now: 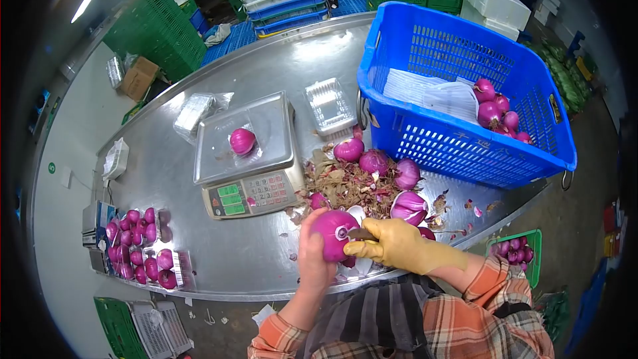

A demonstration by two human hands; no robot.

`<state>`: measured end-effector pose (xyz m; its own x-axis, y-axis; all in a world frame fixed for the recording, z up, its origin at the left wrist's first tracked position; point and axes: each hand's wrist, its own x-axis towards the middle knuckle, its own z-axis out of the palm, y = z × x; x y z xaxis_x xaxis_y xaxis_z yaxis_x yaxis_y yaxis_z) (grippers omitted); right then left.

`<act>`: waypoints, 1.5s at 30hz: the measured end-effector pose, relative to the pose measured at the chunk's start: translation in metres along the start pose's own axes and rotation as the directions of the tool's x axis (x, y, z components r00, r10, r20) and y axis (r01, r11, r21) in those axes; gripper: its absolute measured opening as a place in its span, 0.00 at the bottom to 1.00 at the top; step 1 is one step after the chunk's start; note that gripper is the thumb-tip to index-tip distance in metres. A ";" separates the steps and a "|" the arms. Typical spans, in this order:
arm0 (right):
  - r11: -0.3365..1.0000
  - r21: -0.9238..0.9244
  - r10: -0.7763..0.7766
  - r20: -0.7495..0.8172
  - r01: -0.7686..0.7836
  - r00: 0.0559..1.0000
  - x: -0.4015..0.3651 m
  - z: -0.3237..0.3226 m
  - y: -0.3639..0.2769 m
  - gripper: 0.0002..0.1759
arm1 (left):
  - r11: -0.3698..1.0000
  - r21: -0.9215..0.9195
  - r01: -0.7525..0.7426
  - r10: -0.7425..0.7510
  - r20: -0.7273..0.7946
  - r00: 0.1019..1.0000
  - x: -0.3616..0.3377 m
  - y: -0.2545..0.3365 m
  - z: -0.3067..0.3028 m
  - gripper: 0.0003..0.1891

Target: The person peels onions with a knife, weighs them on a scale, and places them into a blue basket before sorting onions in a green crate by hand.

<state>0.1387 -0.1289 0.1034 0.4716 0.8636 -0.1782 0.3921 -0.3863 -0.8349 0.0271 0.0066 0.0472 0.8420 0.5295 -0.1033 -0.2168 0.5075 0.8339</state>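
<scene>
My bare left hand [311, 252] is wrapped round the left side of a large red onion [325, 231]. My right hand [392, 246], in a yellow glove, is closed on a small dark tool [361, 234], its tip against the onion's root end. What kind of tool it is cannot be made out. Just beyond my hands lies a heap of dry skins and roots [349, 183], with several onions around it. A partly peeled onion [409, 207] rests near my right hand. Another onion [242, 141] sits on the scale's metal plate [216, 156].
A blue basket [465, 149] with onions and white cloth stands at the back right of the steel table [246, 252]. Clear boxes of onions [143, 246] are at the left edge. An empty clear box [330, 106] lies beside the scale. A green crate [533, 272] is below, right.
</scene>
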 end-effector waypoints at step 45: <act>0.989 0.067 0.125 0.070 -0.130 0.990 0.003 0.008 0.009 0.36 | 0.998 0.041 -0.037 0.030 0.147 0.989 0.013 -0.012 -0.012 0.46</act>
<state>0.1371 -0.1271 0.0913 0.4603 0.8290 -0.3176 0.2733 -0.4728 -0.8377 0.0351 0.0158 0.0290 0.8985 0.4389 0.0027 -0.2269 0.4594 0.8588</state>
